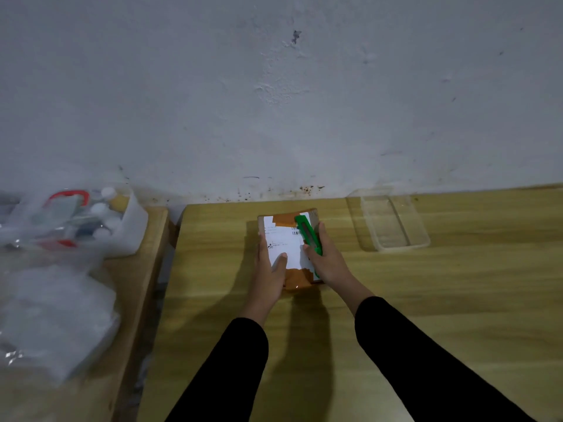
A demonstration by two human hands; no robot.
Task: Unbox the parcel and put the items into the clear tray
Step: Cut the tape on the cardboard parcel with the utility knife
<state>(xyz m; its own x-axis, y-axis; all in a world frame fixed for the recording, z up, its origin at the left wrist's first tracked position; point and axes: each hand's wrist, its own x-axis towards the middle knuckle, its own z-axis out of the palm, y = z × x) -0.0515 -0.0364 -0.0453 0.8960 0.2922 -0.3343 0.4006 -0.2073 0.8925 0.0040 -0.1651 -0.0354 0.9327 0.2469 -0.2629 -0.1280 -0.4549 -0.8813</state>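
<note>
A small cardboard parcel (285, 236) with a white shipping label and brown tape lies on the wooden table (426, 300), near the wall. My left hand (269, 274) presses on its left side, thumb across the label. In my right hand (327, 260) is a green box cutter (308, 233), which lies along the parcel's right edge and points away from me. The clear tray (393, 222) stands to the right of the parcel, against the wall, with nothing visible inside it.
A second wooden table (128, 287) at the left carries a clear bin of bottles and packets (79, 217) and white plastic bags (51, 318). A gap separates the two tables. A white wall rises right behind.
</note>
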